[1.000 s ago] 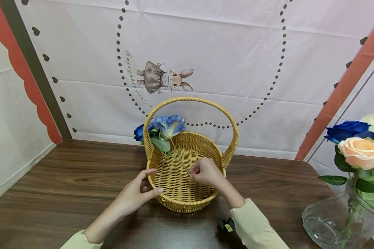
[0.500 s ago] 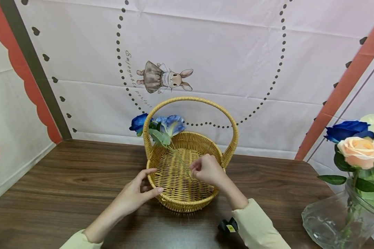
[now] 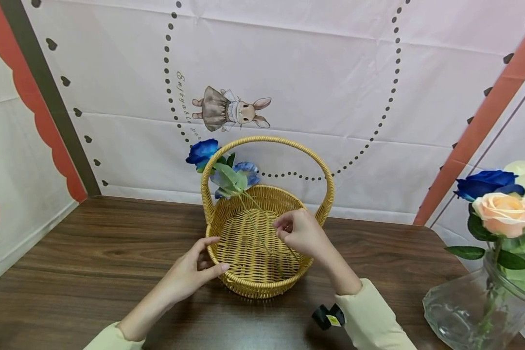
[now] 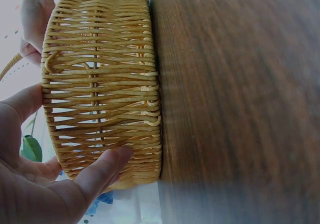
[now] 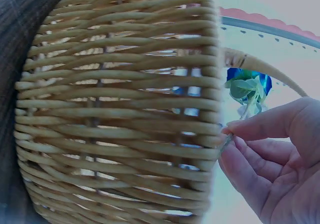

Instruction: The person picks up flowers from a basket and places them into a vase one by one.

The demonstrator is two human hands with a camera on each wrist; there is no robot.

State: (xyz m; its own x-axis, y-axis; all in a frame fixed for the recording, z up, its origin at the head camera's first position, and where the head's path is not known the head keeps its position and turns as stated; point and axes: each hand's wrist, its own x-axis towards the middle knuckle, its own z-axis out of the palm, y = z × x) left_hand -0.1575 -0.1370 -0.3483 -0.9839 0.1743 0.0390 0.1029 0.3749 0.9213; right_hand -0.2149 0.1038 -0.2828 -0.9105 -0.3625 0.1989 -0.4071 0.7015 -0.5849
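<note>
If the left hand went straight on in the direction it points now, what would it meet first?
Most likely the wicker basket: the left hand is at its rim, with a finger seemingly against the outer wall in the left wrist view, so it would probably push the basket at once.

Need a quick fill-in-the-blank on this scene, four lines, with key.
1. The left hand touches a wicker ____.
2. The right hand holds a blue rose by its ____.
3. In the glass vase, beside the peach rose, is a darker rose coloured ____.
4. The animal printed on the backdrop is a ____.

Missing words: basket; stem; blue; rabbit.
</note>
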